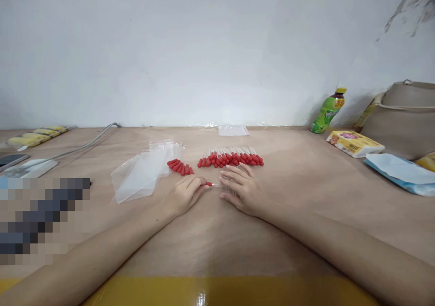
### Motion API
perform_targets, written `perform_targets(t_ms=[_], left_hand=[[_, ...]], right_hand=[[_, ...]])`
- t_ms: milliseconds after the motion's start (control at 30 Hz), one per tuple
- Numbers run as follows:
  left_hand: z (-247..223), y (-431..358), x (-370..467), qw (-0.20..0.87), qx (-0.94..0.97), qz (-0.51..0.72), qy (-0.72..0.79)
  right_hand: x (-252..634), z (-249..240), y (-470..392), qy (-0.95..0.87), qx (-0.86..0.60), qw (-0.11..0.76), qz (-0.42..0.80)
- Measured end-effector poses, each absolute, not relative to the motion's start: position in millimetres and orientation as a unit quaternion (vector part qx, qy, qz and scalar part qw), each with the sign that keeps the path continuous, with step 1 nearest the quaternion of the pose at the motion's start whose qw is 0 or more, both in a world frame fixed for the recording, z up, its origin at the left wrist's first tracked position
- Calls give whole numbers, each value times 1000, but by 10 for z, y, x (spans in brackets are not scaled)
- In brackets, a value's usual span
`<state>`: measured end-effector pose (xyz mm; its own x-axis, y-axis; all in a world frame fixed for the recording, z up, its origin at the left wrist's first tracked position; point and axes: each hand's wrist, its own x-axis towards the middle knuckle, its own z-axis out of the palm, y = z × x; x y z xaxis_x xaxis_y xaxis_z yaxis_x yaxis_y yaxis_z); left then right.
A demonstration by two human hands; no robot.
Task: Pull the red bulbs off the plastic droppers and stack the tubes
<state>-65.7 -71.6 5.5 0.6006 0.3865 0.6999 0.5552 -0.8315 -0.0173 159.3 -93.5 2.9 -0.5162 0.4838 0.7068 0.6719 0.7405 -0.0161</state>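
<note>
My left hand [186, 191] pinches the red end of a thin stick [209, 184], whose pale, clear-looking shaft points right. My right hand [245, 189] lies low over the table with its fingers stretched out and slightly apart. Some faint clear shafts show by its fingertips; I cannot tell whether they touch it. Just beyond both hands, a row of red-ended sticks [222, 160] lies with thin pale shafts pointing to the wall. Several red pieces [185, 169] form a smaller cluster behind my left hand. Clear plastic bags [136, 179] are spread left of that cluster.
A small white packet [234, 130] lies by the wall. At the right are a green bottle [328, 112], a yellow tissue pack [355, 143], a blue-and-white packet [401, 172] and a grey-brown bag [403, 120]. A grey cable [84, 146] and a phone [13, 160] lie left.
</note>
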Motion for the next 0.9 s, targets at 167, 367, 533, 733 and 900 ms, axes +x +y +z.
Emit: perform_targets(t_ms=[167,367,533,733,900], left_hand=[[100,-726,-647,90,-890,-344,-286],[95,-663,-600,93,-898,-346,-254],[95,-658,-572,91,-895,-358,-248],[114,-648,-571,100,-908,-340,-225],[162,-704,-581,114,-931,-272,-213]], right_hand=[[1548,-19,-826,-847,-320,409,-110],[1506,-12,-785,-853,-284,429,-91],[1512,-8,-792,-866,-277,405,-94],[1524,-54,-779,-870,-251,417,-75],[1547,-25,-837,-880,-216,415,-84]])
